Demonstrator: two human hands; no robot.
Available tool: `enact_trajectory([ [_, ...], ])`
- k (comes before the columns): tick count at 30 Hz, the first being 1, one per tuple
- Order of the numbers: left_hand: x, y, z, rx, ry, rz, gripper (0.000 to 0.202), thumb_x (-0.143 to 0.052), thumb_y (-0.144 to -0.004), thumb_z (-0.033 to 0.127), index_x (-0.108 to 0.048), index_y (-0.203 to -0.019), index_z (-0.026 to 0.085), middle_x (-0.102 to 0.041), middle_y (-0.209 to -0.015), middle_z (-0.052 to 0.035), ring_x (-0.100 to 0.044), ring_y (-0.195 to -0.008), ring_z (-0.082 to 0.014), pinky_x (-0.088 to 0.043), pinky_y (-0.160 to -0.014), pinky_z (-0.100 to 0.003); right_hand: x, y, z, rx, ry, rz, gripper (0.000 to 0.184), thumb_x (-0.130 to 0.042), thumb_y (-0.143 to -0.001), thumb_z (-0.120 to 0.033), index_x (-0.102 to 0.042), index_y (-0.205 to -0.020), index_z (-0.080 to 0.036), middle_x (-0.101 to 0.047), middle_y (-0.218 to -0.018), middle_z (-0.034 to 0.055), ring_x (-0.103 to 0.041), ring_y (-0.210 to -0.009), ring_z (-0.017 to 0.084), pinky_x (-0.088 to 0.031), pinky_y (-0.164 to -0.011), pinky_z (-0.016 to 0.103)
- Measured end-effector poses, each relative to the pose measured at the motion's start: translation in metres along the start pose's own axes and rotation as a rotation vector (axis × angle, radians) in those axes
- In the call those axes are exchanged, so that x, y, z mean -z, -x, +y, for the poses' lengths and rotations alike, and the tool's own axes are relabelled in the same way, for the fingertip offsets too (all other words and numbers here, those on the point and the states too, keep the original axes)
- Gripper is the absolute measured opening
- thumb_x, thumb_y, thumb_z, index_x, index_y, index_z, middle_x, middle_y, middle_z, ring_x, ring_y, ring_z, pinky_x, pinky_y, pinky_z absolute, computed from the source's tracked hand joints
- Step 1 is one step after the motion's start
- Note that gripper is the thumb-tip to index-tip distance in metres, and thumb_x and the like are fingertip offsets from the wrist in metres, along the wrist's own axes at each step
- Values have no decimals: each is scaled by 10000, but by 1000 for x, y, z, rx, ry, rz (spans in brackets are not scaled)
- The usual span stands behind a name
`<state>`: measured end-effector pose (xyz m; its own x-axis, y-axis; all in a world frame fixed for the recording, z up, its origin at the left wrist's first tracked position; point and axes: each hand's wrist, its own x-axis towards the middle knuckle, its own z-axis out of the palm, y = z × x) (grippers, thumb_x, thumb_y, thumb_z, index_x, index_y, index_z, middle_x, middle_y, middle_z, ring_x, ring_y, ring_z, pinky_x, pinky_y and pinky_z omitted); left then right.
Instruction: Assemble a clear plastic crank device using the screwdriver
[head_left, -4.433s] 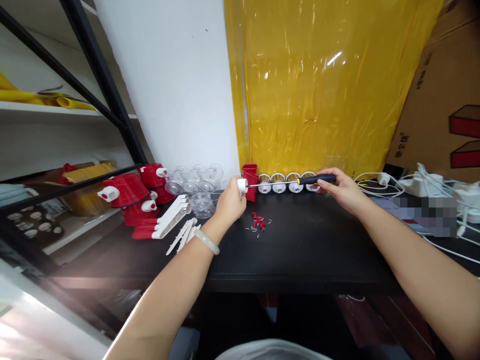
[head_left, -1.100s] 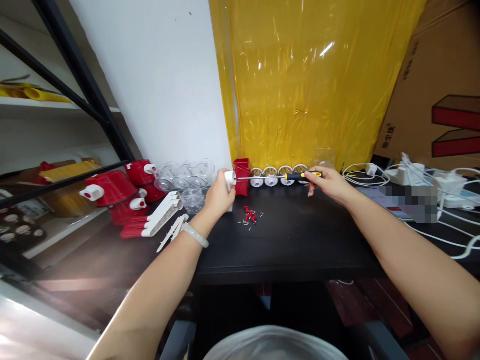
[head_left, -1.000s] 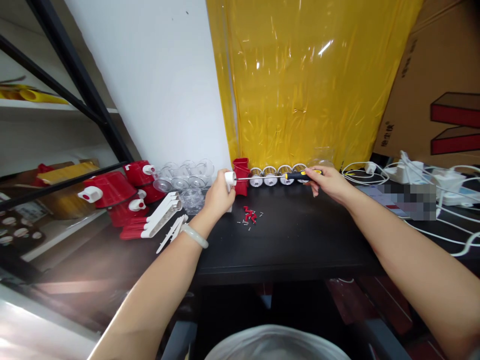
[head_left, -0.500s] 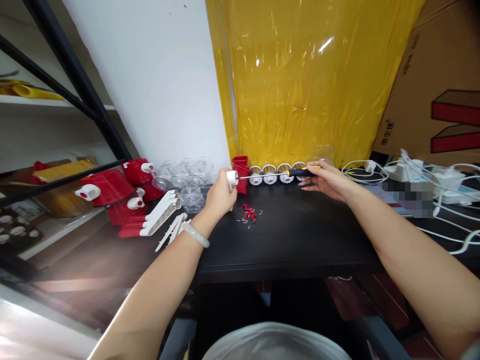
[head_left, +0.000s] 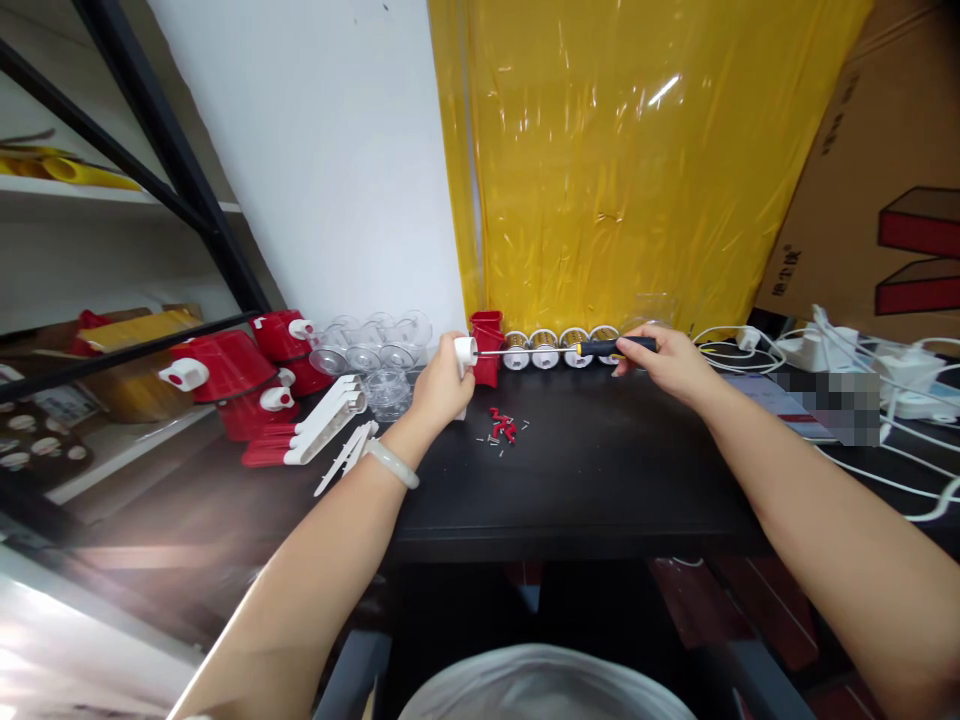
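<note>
My left hand (head_left: 444, 383) is closed around a white plastic part (head_left: 466, 351) with a round end that faces right. Most of that part is hidden by my fingers. My right hand (head_left: 654, 358) grips the dark handle of a screwdriver (head_left: 596, 348). Its long shaft lies level, pointing left, and the tip meets the round end of the white part. Below and between my hands, small red pieces (head_left: 504, 426) and several loose screws (head_left: 493, 441) lie on the black table (head_left: 585, 460).
Behind stand a red plastic part (head_left: 486, 345) and a row of white-rimmed cylinders (head_left: 544, 348). To the left are clear plastic cups (head_left: 364, 345), white-and-red handles (head_left: 326, 420) and red containers (head_left: 225, 370). White cables (head_left: 892, 400) and a tablet-like device (head_left: 757, 400) lie at the right.
My right hand's fingers have closed further round the screwdriver handle; before, some were spread. The tip stays at the white part. The whole view has shifted slightly.
</note>
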<state>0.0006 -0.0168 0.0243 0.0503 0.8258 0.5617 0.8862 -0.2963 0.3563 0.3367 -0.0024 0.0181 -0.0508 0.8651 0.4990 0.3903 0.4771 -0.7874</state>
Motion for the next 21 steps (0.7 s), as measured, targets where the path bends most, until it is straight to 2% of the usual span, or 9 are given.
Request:
enact_trajectory([
  [4,0,1,0,-11,-27,-14,497,-519,-827,217,-385,-1305,232,-653,-1070,-98,-649,-941,-295,-493,-781,-397,0,-2,8,-91,-37,-100,474,-626,-775,-668,-621,-691,-202,-634,-521,9,-626,-539,159,-516,-673,291],
  [9,0,4,5,-33,-61,-24,498,-532,-828,208,-397,-1307,232,-642,-1111,-99,-643,-971,-289,-492,-808,-389,-3,-4,10,-416,-304,-150,473,-674,-766,-630,-580,-638,-184,-501,-400,-4,-566,-424,153,-532,-541,294],
  [13,2,6,10,-43,-81,-27,498,-520,-831,190,-402,-1314,223,-641,-1114,-118,-642,-968,-303,-491,-811,-406,-3,-4,9,-600,-357,-175,434,-628,-836,-575,-578,-679,-174,-451,-384,-27,-486,-361,113,-500,-459,251],
  [16,3,7,11,-62,-85,-5,502,-514,-832,181,-400,-1320,223,-641,-1113,-121,-640,-979,-314,-491,-806,-413,-3,-5,7,-623,-344,-191,417,-590,-867,-559,-572,-690,-182,-395,-365,-51,-428,-336,95,-451,-407,222],
  [18,2,7,11,-77,-76,10,486,-514,-838,190,-404,-1310,224,-641,-1118,-118,-640,-983,-314,-491,-801,-410,-5,-5,6,-586,-332,-140,402,-590,-872,-543,-565,-689,-186,-394,-377,-48,-444,-360,99,-443,-408,215],
  [21,2,7,11,-76,-62,17,466,-509,-847,199,-401,-1301,224,-639,-1131,-118,-639,-981,-307,-492,-794,-404,-6,-5,3,-451,-389,-85,346,-654,-831,-516,-558,-753,-192,-516,-505,-23,-516,-435,99,-476,-459,222],
])
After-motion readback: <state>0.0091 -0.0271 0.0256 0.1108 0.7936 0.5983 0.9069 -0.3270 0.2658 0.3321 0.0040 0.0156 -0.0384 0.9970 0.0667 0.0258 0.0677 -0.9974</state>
